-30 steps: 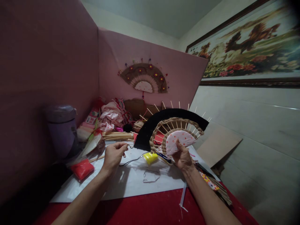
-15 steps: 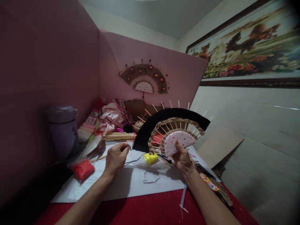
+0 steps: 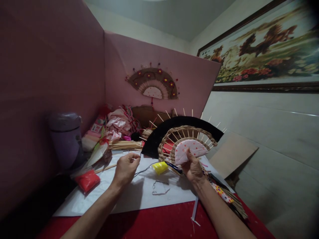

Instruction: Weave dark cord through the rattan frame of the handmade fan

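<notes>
My right hand (image 3: 193,167) grips the pale, red-dotted base of a handmade fan (image 3: 190,151), thumb on its front. The fan has a black outer band (image 3: 156,139), a braided cord arch and thin sticks poking past its top edge. Beside the band's lower left corner, my left hand (image 3: 127,166) pinches a thin dark cord (image 3: 141,155). The cord trails down behind that hand toward a yellow packet (image 3: 160,167) on the white sheet (image 3: 129,202).
At left are a red packet (image 3: 87,181) and a purple container (image 3: 66,139). Behind lie bundled sticks (image 3: 126,145) and pink cloth (image 3: 119,120). A finished fan (image 3: 153,83) hangs on the pink panel. A brown board (image 3: 234,154) leans at right.
The fan has tilted slightly, its upper sticks shifting left and down. My left hand has moved a little to the right, still pinching the cord.
</notes>
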`<state>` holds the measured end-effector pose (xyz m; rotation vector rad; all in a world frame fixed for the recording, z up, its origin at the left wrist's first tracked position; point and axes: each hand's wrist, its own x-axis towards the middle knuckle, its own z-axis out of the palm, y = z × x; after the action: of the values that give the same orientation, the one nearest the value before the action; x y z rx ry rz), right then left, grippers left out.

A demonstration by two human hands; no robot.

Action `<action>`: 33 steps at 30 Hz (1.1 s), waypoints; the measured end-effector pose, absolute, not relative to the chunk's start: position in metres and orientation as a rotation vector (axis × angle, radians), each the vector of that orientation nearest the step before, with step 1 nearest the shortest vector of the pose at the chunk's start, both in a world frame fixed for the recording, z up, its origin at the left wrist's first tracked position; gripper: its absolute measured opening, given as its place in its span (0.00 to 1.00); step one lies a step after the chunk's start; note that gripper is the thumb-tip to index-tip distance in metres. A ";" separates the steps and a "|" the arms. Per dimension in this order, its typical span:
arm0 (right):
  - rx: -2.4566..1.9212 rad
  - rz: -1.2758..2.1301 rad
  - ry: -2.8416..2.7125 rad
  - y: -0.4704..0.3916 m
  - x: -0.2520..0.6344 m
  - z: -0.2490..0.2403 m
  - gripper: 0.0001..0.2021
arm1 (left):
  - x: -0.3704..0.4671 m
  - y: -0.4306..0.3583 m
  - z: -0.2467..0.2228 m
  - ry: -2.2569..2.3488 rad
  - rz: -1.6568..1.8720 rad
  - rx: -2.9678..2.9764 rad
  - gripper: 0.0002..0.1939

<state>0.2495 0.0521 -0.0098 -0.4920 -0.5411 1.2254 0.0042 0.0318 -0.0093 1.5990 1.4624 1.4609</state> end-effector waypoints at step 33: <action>-0.478 1.407 -0.485 0.048 0.241 -0.015 0.13 | 0.009 0.024 -0.004 1.135 1.510 1.497 0.07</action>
<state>0.2406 0.0483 -0.0146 -0.4778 -0.4850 1.4071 0.0090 0.0235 -0.0041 1.4968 1.1353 1.5104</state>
